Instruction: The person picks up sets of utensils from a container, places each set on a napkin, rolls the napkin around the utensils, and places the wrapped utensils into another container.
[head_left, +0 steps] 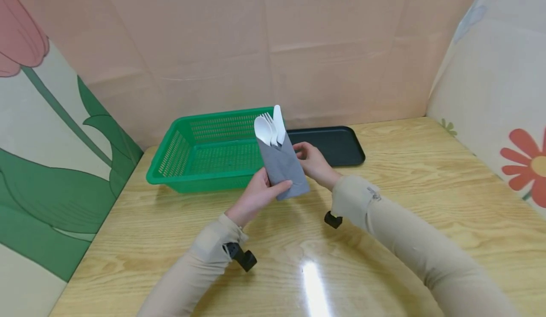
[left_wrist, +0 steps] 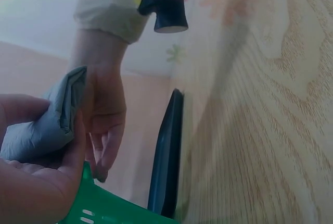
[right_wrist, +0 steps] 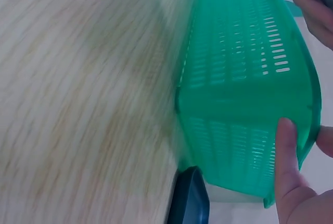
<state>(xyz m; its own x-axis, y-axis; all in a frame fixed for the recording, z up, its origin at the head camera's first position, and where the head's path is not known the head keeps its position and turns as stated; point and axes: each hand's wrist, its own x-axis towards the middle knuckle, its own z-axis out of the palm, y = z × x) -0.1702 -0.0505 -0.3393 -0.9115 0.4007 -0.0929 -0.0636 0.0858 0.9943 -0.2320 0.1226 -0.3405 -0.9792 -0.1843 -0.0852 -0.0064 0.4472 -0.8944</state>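
My left hand [head_left: 259, 194] grips the lower part of a folded grey napkin [head_left: 285, 167], thumb across its front. From its top stick out a white plastic spoon [head_left: 262, 130], a fork [head_left: 273, 130] and a knife [head_left: 279, 122], side by side and tilted a little. In the left wrist view the napkin's folded end [left_wrist: 67, 101] shows between thumb and fingers, with the cutlery out of sight. Just right of the napkin is my right hand [head_left: 315, 163]; in the right wrist view its thumb and a finger [right_wrist: 285, 151] stand apart with nothing between them.
Behind the hands, a green slotted plastic basket [head_left: 202, 184] stands on the wood-grain table [head_left: 409, 179]. A black tray [head_left: 334, 144] lies to its right, partly hidden by the napkin and right hand. A pinkish covering [head_left: 213, 47] rises along the table's back edge.
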